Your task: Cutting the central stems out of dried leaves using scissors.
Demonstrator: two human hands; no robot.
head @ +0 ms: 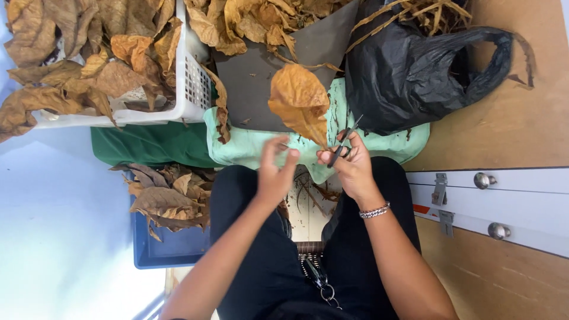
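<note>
A large dry yellow-brown leaf [299, 101] stands upright above my lap, its narrow stem end pointing down toward my right hand [351, 169]. That hand grips a small pair of scissors [347, 137] and also pinches the leaf's stem end; a beaded bracelet sits on its wrist. My left hand [274, 172] is just left of the stem with its fingers spread, and nothing shows in it. Beneath both hands a pale green cloth [249, 145] covers my knees, scattered with bits of stem.
A white plastic basket [192, 89] piled with dry leaves stands at upper left. More leaves fill a blue bin [172, 246] at lower left. A black plastic bag [409, 71] holding stems lies at upper right, beside a dark grey board [261, 77]. Wooden cabinet with metal knobs [483, 179] on the right.
</note>
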